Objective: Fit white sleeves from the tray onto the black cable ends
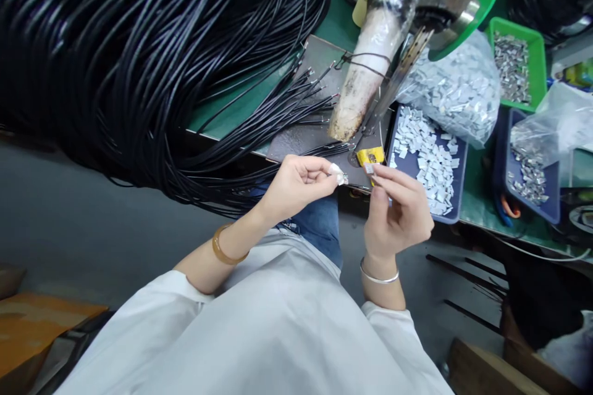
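My left hand is closed in a pinch, with white wrapping on its fingertips. A tiny metallic bit sticks out from the pinch, too small to name. Just to the right, my right hand pinches a small pale flat piece, similar in look to those in the blue tray. The two hands are apart, near the front edge of the bench. Behind the right fingertips is a yellow block. Black cables lie beyond my left hand, their stripped ends over a metal plate.
A huge bundle of black cables covers the left. A plastic-wrapped post slants above the plate. At right are a blue tray of pale pieces, a filled plastic bag, a green bin and another blue bin of metal parts.
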`<state>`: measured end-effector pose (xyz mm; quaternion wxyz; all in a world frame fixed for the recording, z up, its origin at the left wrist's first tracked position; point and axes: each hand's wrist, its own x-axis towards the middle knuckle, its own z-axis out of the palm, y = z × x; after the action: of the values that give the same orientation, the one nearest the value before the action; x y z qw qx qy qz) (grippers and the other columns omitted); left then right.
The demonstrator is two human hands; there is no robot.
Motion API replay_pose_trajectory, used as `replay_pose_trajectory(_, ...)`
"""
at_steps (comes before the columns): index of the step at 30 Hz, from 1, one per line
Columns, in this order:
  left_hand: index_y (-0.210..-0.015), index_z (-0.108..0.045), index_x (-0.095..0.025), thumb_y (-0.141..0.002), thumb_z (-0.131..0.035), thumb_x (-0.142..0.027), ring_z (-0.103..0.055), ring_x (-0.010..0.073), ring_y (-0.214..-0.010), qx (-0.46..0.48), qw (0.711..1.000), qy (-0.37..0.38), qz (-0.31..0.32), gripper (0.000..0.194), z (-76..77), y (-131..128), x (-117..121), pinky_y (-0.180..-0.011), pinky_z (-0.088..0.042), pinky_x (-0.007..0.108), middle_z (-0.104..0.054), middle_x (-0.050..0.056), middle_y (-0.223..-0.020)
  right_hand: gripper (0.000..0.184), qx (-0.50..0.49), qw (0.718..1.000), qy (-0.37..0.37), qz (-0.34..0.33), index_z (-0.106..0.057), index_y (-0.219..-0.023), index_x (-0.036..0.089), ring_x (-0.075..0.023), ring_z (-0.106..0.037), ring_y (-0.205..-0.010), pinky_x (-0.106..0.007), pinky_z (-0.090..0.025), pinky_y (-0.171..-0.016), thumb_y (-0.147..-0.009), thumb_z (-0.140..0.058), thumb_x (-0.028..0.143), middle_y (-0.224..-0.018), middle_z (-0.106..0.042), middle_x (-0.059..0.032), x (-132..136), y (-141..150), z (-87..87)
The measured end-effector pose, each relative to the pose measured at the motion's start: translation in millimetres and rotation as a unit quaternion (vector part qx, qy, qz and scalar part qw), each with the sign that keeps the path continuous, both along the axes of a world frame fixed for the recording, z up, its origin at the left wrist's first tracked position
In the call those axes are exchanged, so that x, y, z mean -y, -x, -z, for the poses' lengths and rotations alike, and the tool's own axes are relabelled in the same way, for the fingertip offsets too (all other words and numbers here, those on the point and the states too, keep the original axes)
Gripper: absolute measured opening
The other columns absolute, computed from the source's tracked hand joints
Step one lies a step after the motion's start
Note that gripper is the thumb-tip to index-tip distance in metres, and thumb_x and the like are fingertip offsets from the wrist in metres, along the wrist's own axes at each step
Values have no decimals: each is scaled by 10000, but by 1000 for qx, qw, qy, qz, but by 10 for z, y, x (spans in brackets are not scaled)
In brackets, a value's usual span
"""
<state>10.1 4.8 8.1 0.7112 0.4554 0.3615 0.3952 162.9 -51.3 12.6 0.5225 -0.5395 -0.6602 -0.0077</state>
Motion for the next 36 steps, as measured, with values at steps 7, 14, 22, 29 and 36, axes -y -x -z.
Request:
replay_pose_trajectory(7,-640,-648,-125,-704,-693,-194,-352,48,-500,-17,999,-32,-23,105,-34,-44,-24,-467,-258,190,-456,-40,-521,143,-36,998,20,-41,-638,-969,243,-174,-736,-868,-344,-619,-750,-903,-585,127,-943,-763,-33,25,6,55)
replay_pose_trajectory(14,-640,-668,-117,-721,-689,-200,-366,39,-492,-1,998,-44,-38,118,-52,-36,-55,-501,-343,185,-525,-41,-546,161,-67,996,33,-39,-645,-896,211,-176,-743,-911,-347,-615,-816,-826,-677,69,-981,-768,-47,-27,-13,87)
replay_pose_trajectory(22,-609,-657,-115,-709,-684,-209,-496,73,-572,-36,994,-59,-87,140,-59,-100,-71,-546,-415,179,-586,-6,-594,215,74,996,-17,-38,-603,-909,226,-162,-758,-908,-288,-628,-783,-809,-690,57,-1030,-781,-47,-78,-37,156)
replay_pose_trajectory(29,-623,-676,-124,-699,-672,-185,-492,70,-557,-81,984,-91,-127,97,-23,-171,-84,-510,-392,168,-589,-8,-598,153,44,998,17,-40,-566,-908,219,-184,-760,-957,-328,-657,-770,-863,-614,81,-1189,-737,-87,-155,-73,165)
replay_pose_trajectory(36,-632,-671,-128,-725,-659,-183,-448,59,-516,-91,980,-112,-140,109,-75,-194,-119,-481,-354,169,-551,-18,-563,144,23,998,29,-46,-610,-912,210,-186,-761,-942,-310,-665,-741,-851,-650,86,-1195,-736,-82,-216,-64,84)
